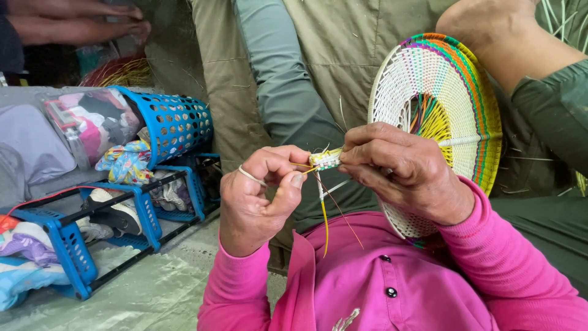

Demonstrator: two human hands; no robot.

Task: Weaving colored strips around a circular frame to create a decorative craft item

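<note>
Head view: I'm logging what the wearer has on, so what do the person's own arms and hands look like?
Both arms wear long bright pink sleeves with snug cuffs at the wrists. The left hand and right hand are bare, with no gloves. A thin pale band loops around a finger of the left hand.

Woven disc [438,92]: lower rim hidden behind the right hand [404,171].
Woven strip [325,159]: ends covered by fingertips; pattern perhaps checked, too small to tell.
Co-worker's hands [79,21]: cut off at top edge.
</note>
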